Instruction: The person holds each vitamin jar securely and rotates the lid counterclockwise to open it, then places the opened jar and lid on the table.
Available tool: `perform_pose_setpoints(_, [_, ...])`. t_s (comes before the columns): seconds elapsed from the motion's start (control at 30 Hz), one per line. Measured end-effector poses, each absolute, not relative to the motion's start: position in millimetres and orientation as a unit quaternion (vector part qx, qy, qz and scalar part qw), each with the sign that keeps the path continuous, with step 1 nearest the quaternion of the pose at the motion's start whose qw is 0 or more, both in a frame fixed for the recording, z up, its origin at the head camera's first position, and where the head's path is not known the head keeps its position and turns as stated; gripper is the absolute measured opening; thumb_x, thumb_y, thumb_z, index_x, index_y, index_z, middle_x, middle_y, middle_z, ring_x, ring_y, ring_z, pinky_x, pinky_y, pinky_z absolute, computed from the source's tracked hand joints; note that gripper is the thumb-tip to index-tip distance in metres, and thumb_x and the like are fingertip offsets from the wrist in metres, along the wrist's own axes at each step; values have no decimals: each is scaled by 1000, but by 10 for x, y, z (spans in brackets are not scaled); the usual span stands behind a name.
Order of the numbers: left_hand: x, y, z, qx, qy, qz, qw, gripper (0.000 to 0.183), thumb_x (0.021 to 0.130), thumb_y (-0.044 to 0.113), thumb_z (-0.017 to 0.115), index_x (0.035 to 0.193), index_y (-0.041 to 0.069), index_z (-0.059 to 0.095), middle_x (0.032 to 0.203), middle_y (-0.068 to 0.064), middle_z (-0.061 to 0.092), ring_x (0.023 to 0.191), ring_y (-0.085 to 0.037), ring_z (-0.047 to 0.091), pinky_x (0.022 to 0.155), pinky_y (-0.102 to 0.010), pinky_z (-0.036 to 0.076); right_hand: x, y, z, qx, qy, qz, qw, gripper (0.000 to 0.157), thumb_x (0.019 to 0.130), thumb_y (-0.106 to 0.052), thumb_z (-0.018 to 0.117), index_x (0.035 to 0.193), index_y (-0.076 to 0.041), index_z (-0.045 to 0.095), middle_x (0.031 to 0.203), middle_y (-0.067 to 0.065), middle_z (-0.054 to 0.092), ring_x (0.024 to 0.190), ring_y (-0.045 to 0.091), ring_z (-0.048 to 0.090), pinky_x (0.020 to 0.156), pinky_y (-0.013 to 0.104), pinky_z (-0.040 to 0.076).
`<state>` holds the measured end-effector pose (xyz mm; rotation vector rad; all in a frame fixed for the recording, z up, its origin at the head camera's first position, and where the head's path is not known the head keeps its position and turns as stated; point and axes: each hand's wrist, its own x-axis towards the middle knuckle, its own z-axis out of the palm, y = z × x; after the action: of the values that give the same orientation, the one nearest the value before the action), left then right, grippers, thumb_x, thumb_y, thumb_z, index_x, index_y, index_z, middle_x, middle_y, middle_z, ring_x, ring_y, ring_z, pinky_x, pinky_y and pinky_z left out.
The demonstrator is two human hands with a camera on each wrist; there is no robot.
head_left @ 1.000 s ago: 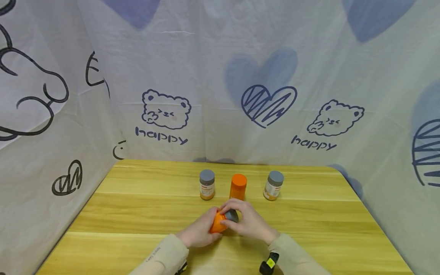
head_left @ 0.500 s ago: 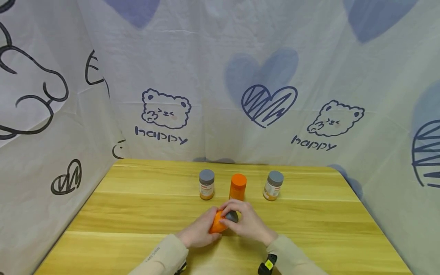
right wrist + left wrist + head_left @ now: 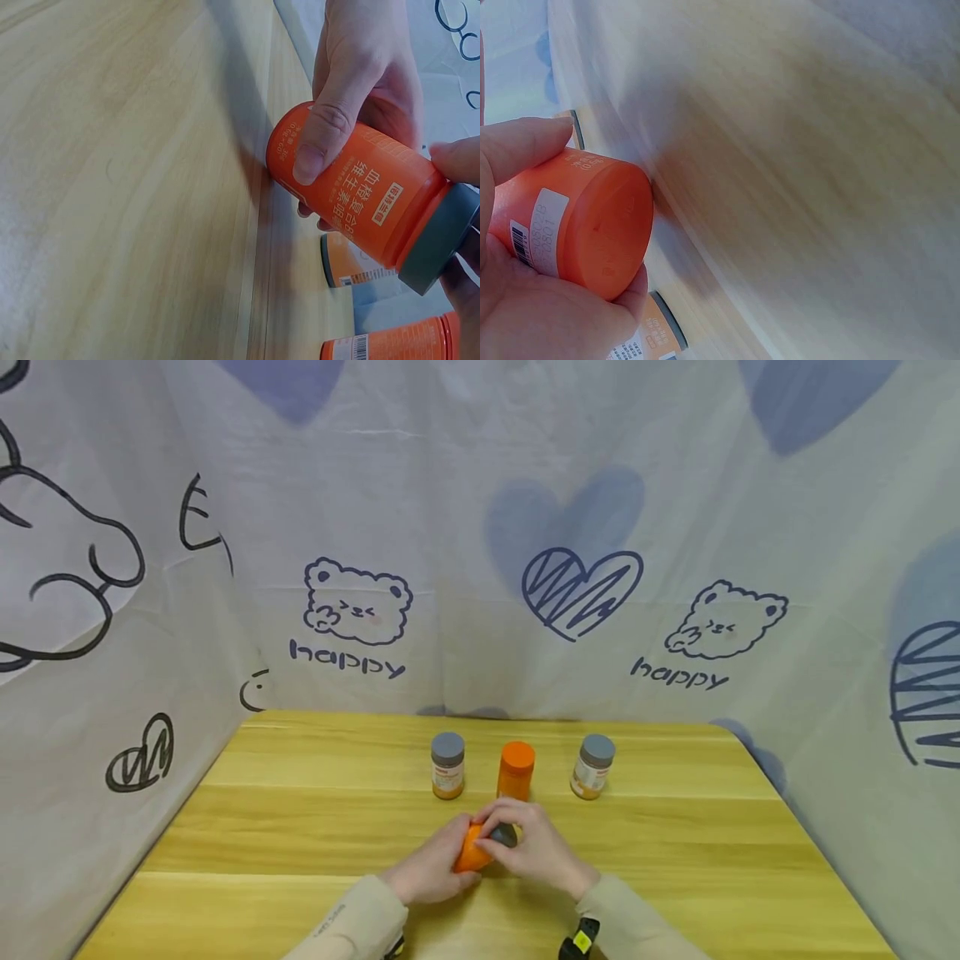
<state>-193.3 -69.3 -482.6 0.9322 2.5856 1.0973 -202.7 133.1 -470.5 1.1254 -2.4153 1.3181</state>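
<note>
An orange supplement bottle (image 3: pixel 471 852) with a dark grey cap (image 3: pixel 439 238) lies tilted between the two hands, its cap end toward the right. My left hand (image 3: pixel 433 865) grips the body, with the thumb across the printed side in the right wrist view. The bottle's round base (image 3: pixel 611 232) faces out in the left wrist view. At the other end, my right hand (image 3: pixel 534 847) pinches the cap between thumb and fingers, which partly cover it. Just beyond the hands stands an upright orange bottle (image 3: pixel 517 768) with an orange cap, its lower part hidden behind the right hand.
A grey-capped bottle (image 3: pixel 447 766) with a pale label stands at the back, left of the upright orange one. Another grey-capped bottle (image 3: pixel 592 767) stands to its right. The wooden table (image 3: pixel 315 827) ends at a white printed cloth (image 3: pixel 465 635) behind and at the sides.
Both hands keep their hold on the bottle and cap in nearly the same spot. The whole head view has shifted slightly; the standing bottles stay in place.
</note>
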Motion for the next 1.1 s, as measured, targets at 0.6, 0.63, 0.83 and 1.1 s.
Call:
perform_pose_setpoints(0.6, [-1939,-691,-4856,316,872,365,84,52,86,8,74,130,5,45,116,-5,54,104,-15,55,91,-32,46,-2021,1307,-4730,383,-800,447,119,10,84,-2,79,87,-11,75,99,1,76,100,17,70,97,32,54])
perform_pose_setpoints(0.63, [-1939,-691,-4856,315,872,364,84,52,86,9,74,130,6,45,116,-5,54,104,-15,55,91,-32,47,-2018,1305,-4726,383,-799,448,119,11,83,-1,79,87,-11,75,98,1,76,100,17,70,97,32,54])
perform_pose_setpoints(0.83, [-1935,-688,-4858,308,877,358,88,53,87,10,74,130,5,45,116,-4,54,104,-16,55,92,-34,47,-1999,1290,-4699,383,-796,454,120,15,83,1,78,91,-11,74,101,4,76,99,16,70,96,32,54])
perform_pose_setpoints(1.1, [-1926,-676,-4860,302,881,353,93,55,87,9,75,132,4,43,118,-6,55,105,-17,56,92,-35,48,-1973,1313,-4561,313,-823,462,110,24,86,-9,78,108,-14,71,115,3,71,110,21,66,97,38,54])
